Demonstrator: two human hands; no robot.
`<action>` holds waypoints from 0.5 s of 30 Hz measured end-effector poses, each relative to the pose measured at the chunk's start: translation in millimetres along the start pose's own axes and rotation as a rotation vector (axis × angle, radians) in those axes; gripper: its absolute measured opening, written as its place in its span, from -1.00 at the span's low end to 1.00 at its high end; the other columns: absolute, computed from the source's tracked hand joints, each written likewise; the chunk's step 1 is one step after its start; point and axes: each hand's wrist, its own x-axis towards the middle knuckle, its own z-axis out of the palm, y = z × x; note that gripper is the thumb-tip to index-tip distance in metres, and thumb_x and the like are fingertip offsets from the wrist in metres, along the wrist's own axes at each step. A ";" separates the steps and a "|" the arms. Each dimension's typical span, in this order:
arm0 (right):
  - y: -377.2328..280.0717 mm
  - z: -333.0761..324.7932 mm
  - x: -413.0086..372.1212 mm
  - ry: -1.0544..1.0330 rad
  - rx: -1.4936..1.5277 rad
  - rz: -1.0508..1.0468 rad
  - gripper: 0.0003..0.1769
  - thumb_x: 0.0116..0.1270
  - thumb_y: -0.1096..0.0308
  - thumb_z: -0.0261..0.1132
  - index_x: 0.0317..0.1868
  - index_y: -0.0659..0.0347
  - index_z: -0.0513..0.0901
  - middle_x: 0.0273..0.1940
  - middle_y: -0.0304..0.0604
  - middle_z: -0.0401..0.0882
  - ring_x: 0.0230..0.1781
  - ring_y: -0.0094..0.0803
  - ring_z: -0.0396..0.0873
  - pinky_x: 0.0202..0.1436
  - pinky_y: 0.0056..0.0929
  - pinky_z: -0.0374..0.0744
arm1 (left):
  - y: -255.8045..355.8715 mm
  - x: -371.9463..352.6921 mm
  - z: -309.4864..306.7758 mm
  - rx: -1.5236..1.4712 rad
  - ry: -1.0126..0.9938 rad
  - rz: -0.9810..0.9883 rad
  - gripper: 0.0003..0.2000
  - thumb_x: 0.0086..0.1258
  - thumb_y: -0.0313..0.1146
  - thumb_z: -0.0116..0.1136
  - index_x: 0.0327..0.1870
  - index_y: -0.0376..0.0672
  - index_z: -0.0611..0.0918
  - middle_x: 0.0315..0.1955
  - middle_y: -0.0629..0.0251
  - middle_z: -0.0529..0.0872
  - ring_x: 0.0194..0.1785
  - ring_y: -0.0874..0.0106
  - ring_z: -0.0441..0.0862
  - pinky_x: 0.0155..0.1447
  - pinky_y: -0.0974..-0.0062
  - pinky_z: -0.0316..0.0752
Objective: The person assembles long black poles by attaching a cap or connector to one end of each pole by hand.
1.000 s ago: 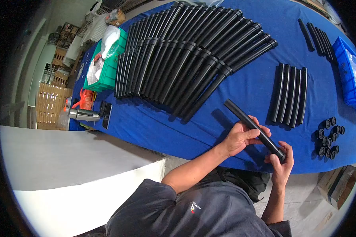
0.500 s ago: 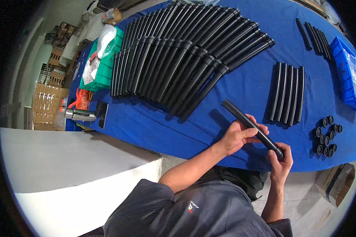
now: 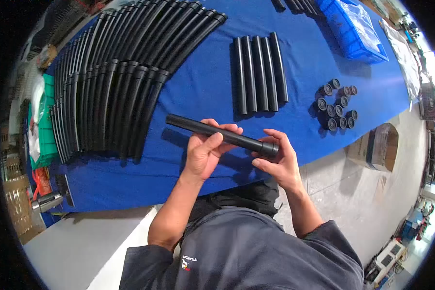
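Note:
A straight black tube [image 3: 193, 124] with a wider black cap [image 3: 269, 149] on its right end is held above the blue-covered table. My left hand [image 3: 205, 150] grips the tube near its middle, thumb on top and fingers underneath. Around the capped end is my right hand [image 3: 282, 162], with its thumb and index finger spread apart on either side of the cap; some fingers are partly hidden behind the tube. Several loose black tubes [image 3: 259, 72] lie side by side beyond my hands. A cluster of small round black caps [image 3: 339, 110] sits to the right.
Many capped black tubes [image 3: 111, 92] lie fanned in rows at left. A green crate [image 3: 46, 125] stands beyond them at the left edge. At the back right, a blue crate [image 3: 350, 34] holds clear plastic. A cardboard box [image 3: 374, 145] is on the floor at right.
The view has turned to the right. The tube has tilted closer to level, still in my left hand. My right hand's fingers have spread from the capped end they were gripping.

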 end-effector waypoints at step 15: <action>12.3 14.7 1.2 0.119 0.035 -0.046 -0.61 0.36 0.47 0.49 0.12 0.35 0.57 -0.26 -0.21 0.72 -0.28 -0.54 0.71 -0.21 -0.53 0.69 | -2.6 -0.6 -1.3 0.031 -0.006 0.047 -0.72 0.48 -0.53 0.26 0.13 -0.13 0.50 0.12 -0.17 0.70 0.30 -0.07 0.64 0.28 -0.02 0.70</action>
